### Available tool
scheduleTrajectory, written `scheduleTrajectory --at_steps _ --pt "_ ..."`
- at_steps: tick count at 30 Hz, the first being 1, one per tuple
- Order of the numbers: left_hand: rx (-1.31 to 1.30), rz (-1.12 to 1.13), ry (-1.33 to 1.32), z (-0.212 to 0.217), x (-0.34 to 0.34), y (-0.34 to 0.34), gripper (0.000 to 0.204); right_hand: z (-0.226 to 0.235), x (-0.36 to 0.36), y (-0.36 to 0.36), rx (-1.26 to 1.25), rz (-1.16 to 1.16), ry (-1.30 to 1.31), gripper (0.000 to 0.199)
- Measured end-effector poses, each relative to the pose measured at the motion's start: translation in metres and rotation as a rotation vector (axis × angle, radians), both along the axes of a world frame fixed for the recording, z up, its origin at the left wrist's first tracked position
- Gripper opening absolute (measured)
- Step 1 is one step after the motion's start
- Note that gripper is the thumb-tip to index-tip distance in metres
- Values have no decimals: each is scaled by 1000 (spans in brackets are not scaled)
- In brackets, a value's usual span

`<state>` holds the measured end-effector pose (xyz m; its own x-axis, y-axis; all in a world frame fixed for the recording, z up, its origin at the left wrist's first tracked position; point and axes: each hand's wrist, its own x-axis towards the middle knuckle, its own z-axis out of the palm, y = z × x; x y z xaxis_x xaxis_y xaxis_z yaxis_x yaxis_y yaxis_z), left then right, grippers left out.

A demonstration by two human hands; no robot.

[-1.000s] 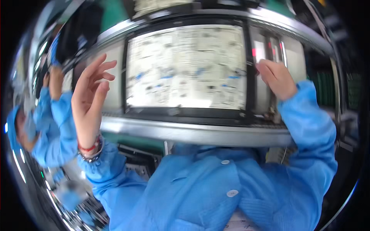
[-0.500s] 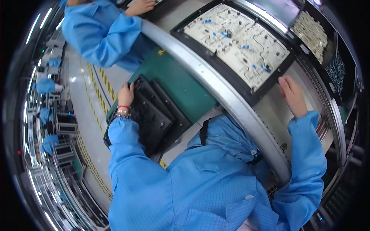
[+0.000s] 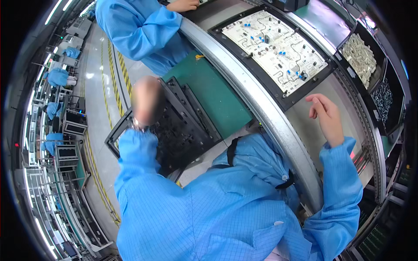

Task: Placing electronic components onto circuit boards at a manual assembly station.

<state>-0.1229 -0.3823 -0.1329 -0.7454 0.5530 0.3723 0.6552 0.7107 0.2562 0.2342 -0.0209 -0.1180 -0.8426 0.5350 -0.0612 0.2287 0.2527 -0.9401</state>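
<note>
My left hand [image 3: 147, 102] is at the far left edge of a stack of black fixture trays [image 3: 187, 135]. Its fingers are blurred, so their grip does not show. The trays overlap at an angle on a green-topped table [image 3: 226, 104], and the upper one has many small cut-outs. Over the conveyor, my right hand [image 3: 326, 117] is open with its fingers loosely bent and nothing in them. It is nearest to a white circuit board [image 3: 274, 52] with blue and black components, lying in a black frame [image 3: 300, 99].
A silver rail [image 3: 235, 71] curves between the green table and the conveyor. At the right, black bins hold pale parts [image 3: 359, 58] and dark small parts [image 3: 381, 104]. Another person's blue sleeve [image 3: 143, 35] is at the upper left. Yellow-black floor tape [image 3: 117, 71] runs beyond the trays.
My left hand has shifted on the trays and become blurred; the upper tray lies differently, showing its cut-outs. My right hand's fingers have spread. The whole view has shifted slightly.
</note>
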Motion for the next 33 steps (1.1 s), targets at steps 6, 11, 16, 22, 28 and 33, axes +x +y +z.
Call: scheduleTrajectory --at_steps 6,11,16,22,28,33 --pt "256 -102 259 102 160 71 19 19 -10 -51 259 321 167 45" --pt "512 -394 -40 124 193 109 22 43 -10 -98 -288 669 236 82" --pt "517 -668 -219 130 197 138 25 87 31 -118 -240 431 93 53" --pt "381 -871 -336 143 189 166 67 58 52 -111 -471 -46 258 49" --pt "620 -585 -304 121 151 185 70 59 134 -76 -563 -669 541 53" --pt "247 -850 -1757 71 169 230 60 29 216 -72 -687 -1079 603 45"
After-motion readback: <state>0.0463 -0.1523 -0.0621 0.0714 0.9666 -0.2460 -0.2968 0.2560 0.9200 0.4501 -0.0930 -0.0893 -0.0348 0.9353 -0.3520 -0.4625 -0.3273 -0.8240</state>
